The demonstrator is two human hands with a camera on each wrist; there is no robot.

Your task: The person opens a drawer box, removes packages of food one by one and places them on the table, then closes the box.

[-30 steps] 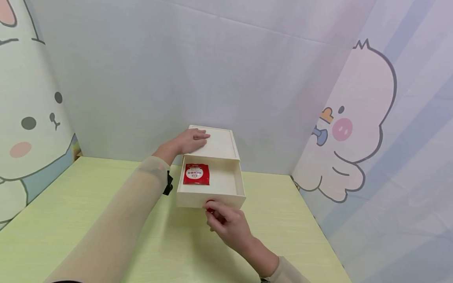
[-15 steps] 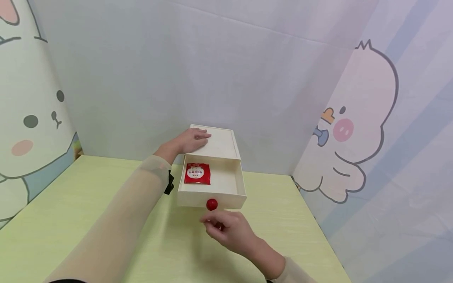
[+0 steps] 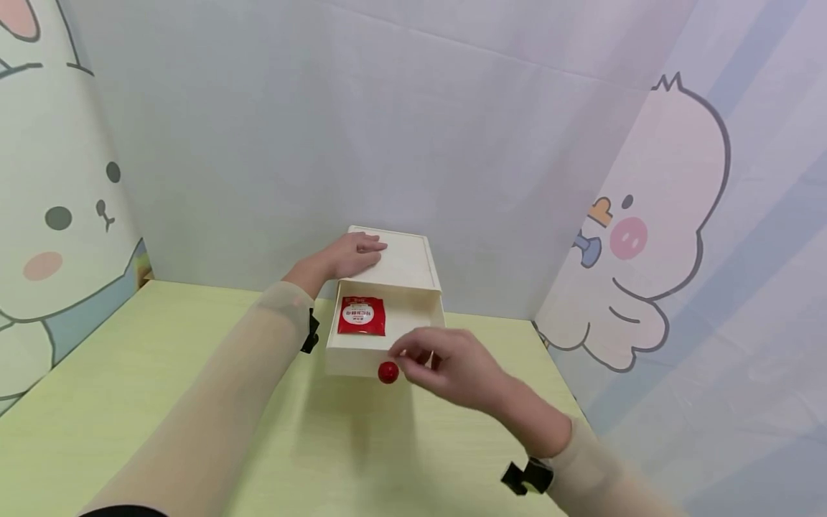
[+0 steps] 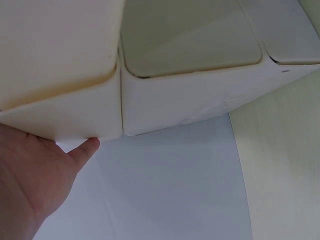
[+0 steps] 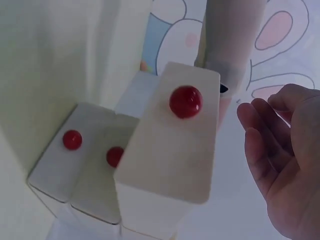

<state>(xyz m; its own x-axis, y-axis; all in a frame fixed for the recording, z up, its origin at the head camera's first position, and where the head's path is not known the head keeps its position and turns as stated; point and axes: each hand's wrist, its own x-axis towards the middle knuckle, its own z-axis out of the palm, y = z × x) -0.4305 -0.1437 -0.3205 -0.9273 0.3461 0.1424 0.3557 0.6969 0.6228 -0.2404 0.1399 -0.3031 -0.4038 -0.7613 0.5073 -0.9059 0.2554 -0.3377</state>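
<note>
A white drawer unit stands toward the back of the table, its top drawer pulled out. Inside that drawer lies a red packet with a white printed circle. My left hand rests on the unit's top with its fingers extended; the left wrist view catches its thumb along the side wall. Over the drawer's front right edge hovers my right hand, its fingers loosely bent and nothing between them. Just beside its fingertips is the drawer's round red knob, also plain in the right wrist view, apart from the hand.
Two lower drawers with red knobs sit closed in the right wrist view. The pale green table spreads around the unit. A grey curtain hangs behind, and cartoon-printed cloth covers the sides.
My right hand has let go of the red knob, dropped back a little, then risen over the drawer's front right edge. My left hand has stayed on the top; the packet has not moved.
</note>
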